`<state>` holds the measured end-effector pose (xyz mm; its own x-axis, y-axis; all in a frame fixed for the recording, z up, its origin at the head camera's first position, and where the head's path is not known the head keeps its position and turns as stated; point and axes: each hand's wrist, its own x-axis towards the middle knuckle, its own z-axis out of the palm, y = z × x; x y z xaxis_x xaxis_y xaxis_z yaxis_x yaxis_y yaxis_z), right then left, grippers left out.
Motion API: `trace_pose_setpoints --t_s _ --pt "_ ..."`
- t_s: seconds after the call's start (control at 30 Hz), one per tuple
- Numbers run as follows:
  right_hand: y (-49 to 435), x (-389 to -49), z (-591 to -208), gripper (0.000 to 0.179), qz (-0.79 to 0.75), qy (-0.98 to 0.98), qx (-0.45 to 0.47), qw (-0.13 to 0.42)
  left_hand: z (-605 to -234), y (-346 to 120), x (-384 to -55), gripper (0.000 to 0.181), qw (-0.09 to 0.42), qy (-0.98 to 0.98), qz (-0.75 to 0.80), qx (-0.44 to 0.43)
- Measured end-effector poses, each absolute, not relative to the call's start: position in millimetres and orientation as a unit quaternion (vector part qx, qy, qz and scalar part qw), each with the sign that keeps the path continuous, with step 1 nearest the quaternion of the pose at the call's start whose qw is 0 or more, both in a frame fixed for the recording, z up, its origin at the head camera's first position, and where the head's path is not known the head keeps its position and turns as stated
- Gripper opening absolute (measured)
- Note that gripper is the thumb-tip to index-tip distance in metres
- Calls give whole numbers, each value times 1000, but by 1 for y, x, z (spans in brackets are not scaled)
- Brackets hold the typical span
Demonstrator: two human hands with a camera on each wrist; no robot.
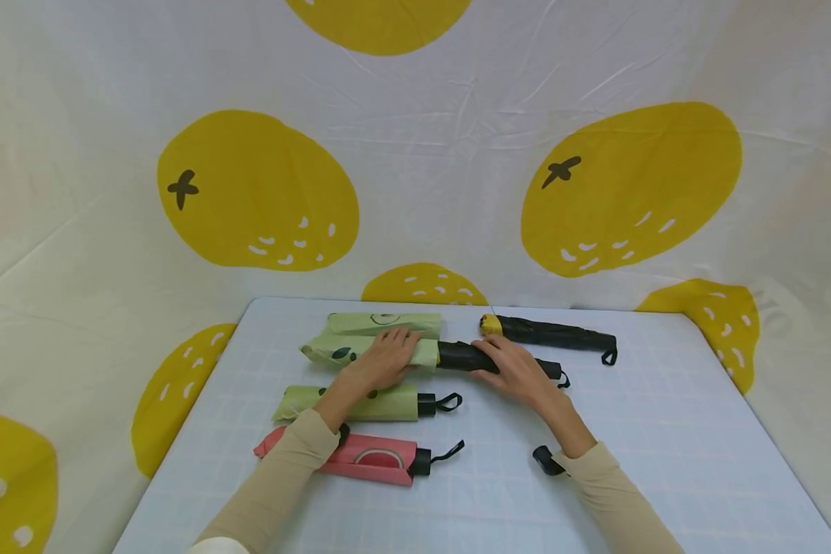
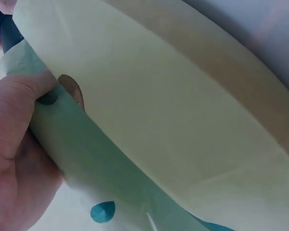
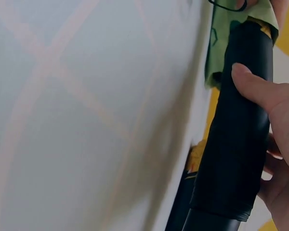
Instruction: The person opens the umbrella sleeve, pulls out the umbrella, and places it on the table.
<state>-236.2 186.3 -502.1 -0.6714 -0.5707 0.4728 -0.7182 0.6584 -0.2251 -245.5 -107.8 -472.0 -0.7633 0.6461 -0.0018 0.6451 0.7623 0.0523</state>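
Observation:
My left hand (image 1: 388, 355) grips a pale green umbrella sleeve (image 1: 425, 354) with dark leaf prints. In the left wrist view the thumb lies on top of the green fabric (image 2: 135, 159). My right hand (image 1: 515, 369) holds a folded black umbrella (image 1: 460, 356), its thumb along the side and fingers round the back. In the right wrist view the yellow-edged end of this black umbrella (image 3: 238, 110) meets the mouth of the green sleeve (image 3: 216, 57). How far it reaches inside is hidden.
Behind the hands lie another green piece (image 1: 360, 322) and a second black umbrella (image 1: 554, 335) with a yellow end. Nearer are a green-covered umbrella (image 1: 398, 406) and a pink one (image 1: 381, 459) with a watermelon print, both with black handles and loops. All are on the white table (image 1: 498, 492).

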Motion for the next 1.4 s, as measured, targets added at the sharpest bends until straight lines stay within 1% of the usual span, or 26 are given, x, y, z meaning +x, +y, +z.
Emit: trace_pose_setpoints --t_s 0.17,0.43,0.67,0.9,1.17,1.4 --pt "196 -236 -502 57 197 -895 355 184 -474 -112 -246 48 7 940 26 340" --pt "209 -233 -501 58 184 -909 334 170 -474 -115 -246 45 0 942 13 334" --pt "222 -232 -502 57 175 -911 327 182 -478 -116 -247 41 -8 945 22 325" --pt "238 -231 -503 56 167 -915 319 182 -478 -115 -247 51 -7 945 25 325" --pt "255 -230 -504 54 166 -926 297 162 -473 -116 -244 61 4 946 49 319" --pt "270 -228 -509 55 162 -924 297 181 -471 -117 -240 66 5 948 54 315"
